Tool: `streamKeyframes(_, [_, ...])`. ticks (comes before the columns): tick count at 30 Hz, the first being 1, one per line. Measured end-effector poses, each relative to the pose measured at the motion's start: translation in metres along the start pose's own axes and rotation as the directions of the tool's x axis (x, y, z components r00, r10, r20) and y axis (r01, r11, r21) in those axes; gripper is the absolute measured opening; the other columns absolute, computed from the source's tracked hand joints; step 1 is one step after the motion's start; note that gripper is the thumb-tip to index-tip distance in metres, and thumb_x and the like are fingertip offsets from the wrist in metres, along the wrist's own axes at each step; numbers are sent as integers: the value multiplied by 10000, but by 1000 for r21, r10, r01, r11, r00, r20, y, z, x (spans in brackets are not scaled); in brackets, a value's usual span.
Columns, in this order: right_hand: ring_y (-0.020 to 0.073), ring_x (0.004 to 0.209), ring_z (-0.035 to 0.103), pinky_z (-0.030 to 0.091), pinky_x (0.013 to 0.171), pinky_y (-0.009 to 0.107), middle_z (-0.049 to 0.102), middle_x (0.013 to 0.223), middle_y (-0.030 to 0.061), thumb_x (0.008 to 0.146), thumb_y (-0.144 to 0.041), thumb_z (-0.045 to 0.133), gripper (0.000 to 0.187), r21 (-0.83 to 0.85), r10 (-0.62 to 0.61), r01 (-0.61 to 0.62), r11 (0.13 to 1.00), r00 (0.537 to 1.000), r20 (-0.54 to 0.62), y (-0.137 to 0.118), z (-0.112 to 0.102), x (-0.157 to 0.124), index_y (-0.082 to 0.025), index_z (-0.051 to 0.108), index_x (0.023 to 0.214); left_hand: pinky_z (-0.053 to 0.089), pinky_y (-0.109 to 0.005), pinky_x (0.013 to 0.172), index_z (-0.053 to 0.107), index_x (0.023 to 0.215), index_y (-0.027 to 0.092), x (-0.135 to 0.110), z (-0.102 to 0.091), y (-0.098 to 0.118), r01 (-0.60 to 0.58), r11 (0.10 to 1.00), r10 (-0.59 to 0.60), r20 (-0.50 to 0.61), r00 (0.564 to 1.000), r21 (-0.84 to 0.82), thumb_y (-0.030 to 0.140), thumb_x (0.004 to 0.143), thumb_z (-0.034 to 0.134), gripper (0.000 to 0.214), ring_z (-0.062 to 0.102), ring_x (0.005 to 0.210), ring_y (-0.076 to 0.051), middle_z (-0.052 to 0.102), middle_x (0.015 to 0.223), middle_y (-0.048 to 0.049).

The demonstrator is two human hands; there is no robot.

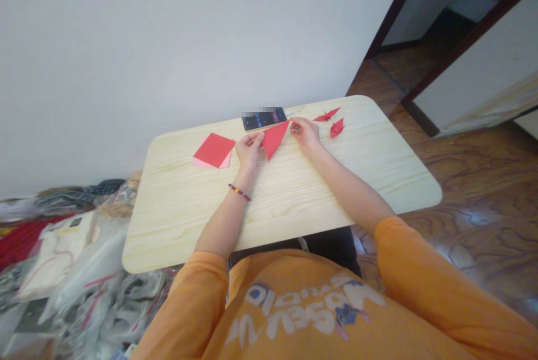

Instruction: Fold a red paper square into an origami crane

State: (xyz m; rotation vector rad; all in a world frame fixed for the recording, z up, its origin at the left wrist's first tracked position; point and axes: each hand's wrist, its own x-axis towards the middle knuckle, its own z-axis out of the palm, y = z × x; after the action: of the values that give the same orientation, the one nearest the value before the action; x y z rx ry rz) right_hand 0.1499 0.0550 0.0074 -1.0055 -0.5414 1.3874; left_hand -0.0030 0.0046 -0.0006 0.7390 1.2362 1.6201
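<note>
A sheet of red origami paper (275, 140), folded into a triangle, is held up just over the table between my two hands. My left hand (249, 150) pinches its left side between thumb and fingers. At the paper's upper right corner, the fingertips of my right hand (305, 133) are closed on the point. Left of my left hand lies a stack of square papers (214, 150), red on top with pink showing beneath. Two folded red paper cranes, one long and narrow (328, 115) and one more compact (337, 128), rest to the right of my right hand.
A phone (264, 119) with a lit screen lies at the back of the pale wooden table (294, 197), by the white wall. Bagged clothes (92, 259) are heaped on the left. Wood flooring (471, 180) and a doorway are to the right.
</note>
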Motion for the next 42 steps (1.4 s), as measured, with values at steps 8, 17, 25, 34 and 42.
streamKeyframes(8, [116, 618, 585, 451, 553, 228, 661, 672, 23, 620, -455, 775, 331, -175, 52, -14, 984, 975, 216, 7, 3, -12, -158, 647, 690, 503, -237, 654, 694, 706, 135, 2, 1, -2, -34, 999, 33, -33, 999, -18, 312, 560, 847, 275, 640, 622, -117, 705, 687, -36])
streamKeyframes(17, [97, 546, 531, 395, 464, 203, 618, 596, 6, 573, -461, 800, 360, -214, 15, 42, 976, 966, 257, 14, 3, -13, -149, 633, 634, 513, -243, 674, 697, 713, 141, 4, 0, -3, -25, 999, 25, -4, 1000, -40, 341, 534, 857, 312, 649, 645, -123, 712, 704, -38])
streamKeyframes(25, [102, 500, 515, 358, 412, 204, 599, 560, 13, 643, -566, 736, 431, -369, 33, 94, 925, 945, 325, 13, 6, -20, -150, 627, 639, 513, -244, 686, 697, 721, 147, 4, 3, -5, -53, 996, 49, -52, 997, -67, 344, 553, 844, 298, 650, 661, -124, 714, 713, -28])
streamKeyframes(34, [63, 363, 356, 263, 398, 234, 459, 373, -6, 672, -595, 713, 533, -530, -24, 242, 813, 923, 385, 10, 10, -33, -162, 522, 427, 522, -270, 749, 686, 715, 150, 5, 6, -4, -28, 990, 13, -107, 994, -137, 280, 610, 816, 212, 663, 716, -129, 712, 739, -23])
streamKeyframes(42, [67, 348, 383, 243, 375, 237, 561, 443, 24, 667, -628, 688, 511, -560, 82, 237, 794, 871, 484, 16, 11, -36, -133, 631, 554, 518, -259, 729, 676, 713, 147, 1, 11, -2, -52, 987, 23, -191, 981, -151, 275, 616, 816, 214, 655, 705, -125, 703, 726, -21])
